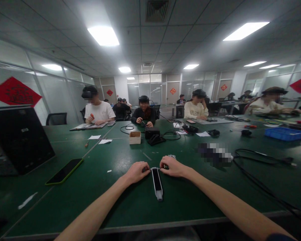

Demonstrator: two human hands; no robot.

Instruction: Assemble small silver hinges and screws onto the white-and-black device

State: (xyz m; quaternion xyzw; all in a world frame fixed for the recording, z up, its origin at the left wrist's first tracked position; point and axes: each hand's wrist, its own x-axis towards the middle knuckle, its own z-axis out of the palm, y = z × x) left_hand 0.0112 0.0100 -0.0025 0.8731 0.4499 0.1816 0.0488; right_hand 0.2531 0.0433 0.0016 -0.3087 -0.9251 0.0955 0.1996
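A slim grey casing with a long black face (157, 184) lies on the green table in front of me, its narrow end toward me. At its far end, my left hand (137, 172) is closed, thumb and fingertips pinched beside the left corner. Opposite it, my right hand (173, 166) is closed too, its fingertips beside the right corner. A thin strip seems to run from the fingers to the casing, but it is too small to name. Something small and dark shows at the right fingers. A small greyish piece (172, 156) lies just behind the right hand.
Left are a phone (64, 171) with a green edge and a black computer case (18, 137). Ahead stand a small cardboard box (134, 138) and a black device (154, 135). Black cables (248, 170) and a blue tray (286, 133) lie right. Several people sit across the table.
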